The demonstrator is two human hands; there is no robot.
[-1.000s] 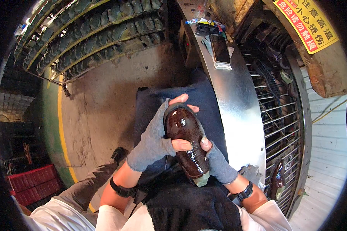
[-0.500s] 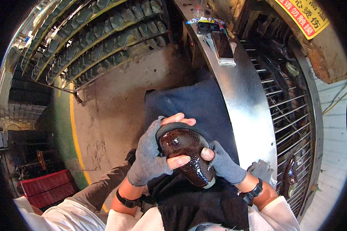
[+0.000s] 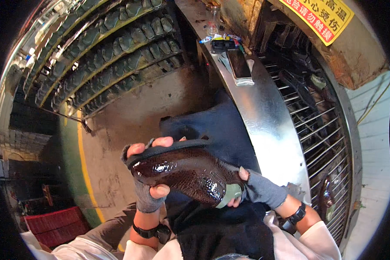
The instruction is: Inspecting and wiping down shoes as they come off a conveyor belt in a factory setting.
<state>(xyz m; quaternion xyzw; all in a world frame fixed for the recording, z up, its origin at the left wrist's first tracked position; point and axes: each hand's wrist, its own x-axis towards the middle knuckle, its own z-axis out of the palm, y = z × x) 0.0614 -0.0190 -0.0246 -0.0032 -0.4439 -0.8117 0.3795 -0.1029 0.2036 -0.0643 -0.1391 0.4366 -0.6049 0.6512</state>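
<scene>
Head view: I can see a shiny dark brown shoe [image 3: 182, 173] with bumpy, scaly-looking skin, held up in front of the person's black cloth apron [image 3: 223, 232]. A pale green, hard-looking block [image 3: 232, 192] pokes out of it. The left hand [image 3: 150, 197], in a grey cloth glove with bare fingertips, is wrapped around the toe end, fingers over the black sole [image 3: 171, 150], thumb on the side. The right hand [image 3: 265, 190], gloved the same way, grips the other end. I think the block makes the shoe stiff and a bit heavy. The shine may be slippery or smudge, so the sole edge and block look best to hold.
</scene>
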